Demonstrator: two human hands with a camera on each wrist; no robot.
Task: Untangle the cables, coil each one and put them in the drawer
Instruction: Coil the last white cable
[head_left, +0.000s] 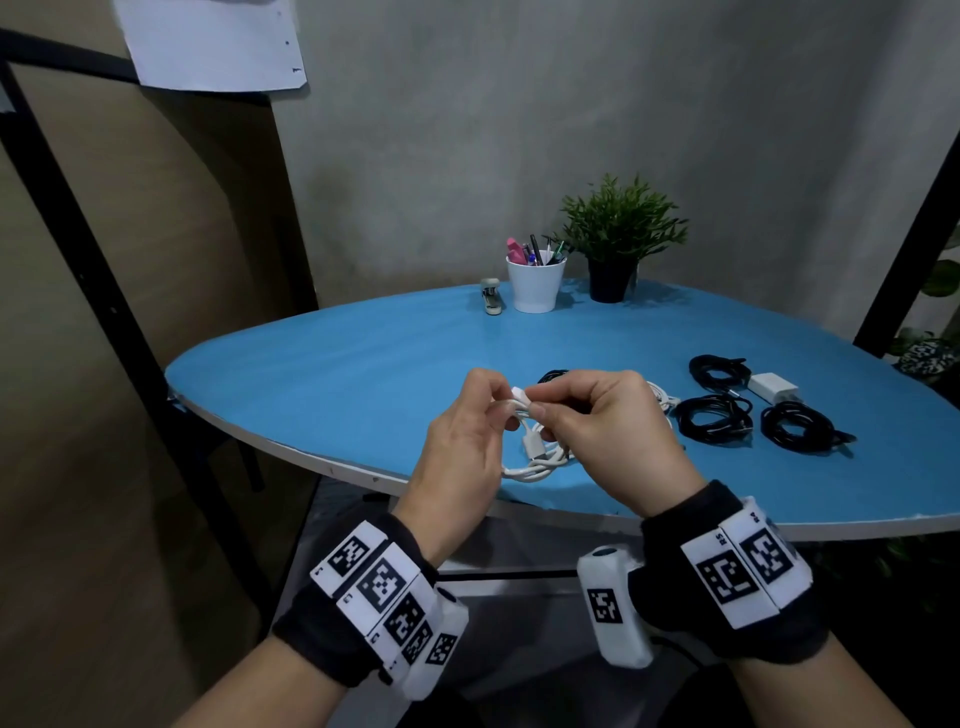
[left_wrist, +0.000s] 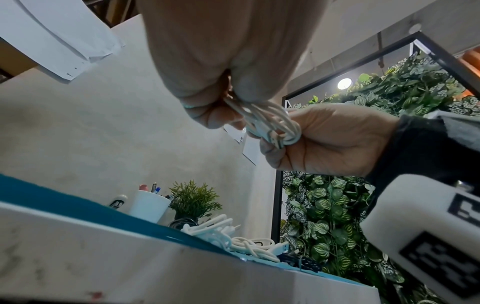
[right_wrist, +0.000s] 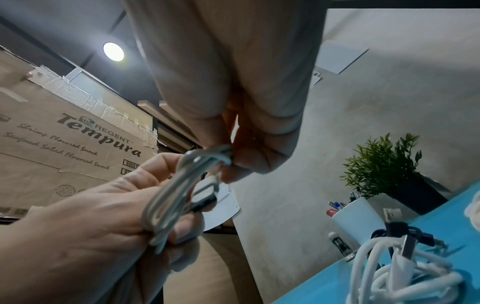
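A white cable (head_left: 543, 460), wound into a small coil, hangs between both hands above the front edge of the blue table (head_left: 322, 374). My left hand (head_left: 501, 410) grips one side of the coil. My right hand (head_left: 544, 411) pinches the top strands and a white plug end. In the left wrist view the coil (left_wrist: 270, 121) runs from the left hand (left_wrist: 228, 96) to the right hand (left_wrist: 332, 139). In the right wrist view the bundle (right_wrist: 168, 201) lies in the left palm (right_wrist: 91, 226). No drawer is in view.
Three coiled black cables (head_left: 714, 418) and a white charger (head_left: 771, 387) lie at the right of the table. More white cable (head_left: 662, 397) and a black one (head_left: 553, 375) sit behind my hands. A pen cup (head_left: 535, 286), stapler (head_left: 491, 296) and potted plant (head_left: 618, 244) stand at the back.
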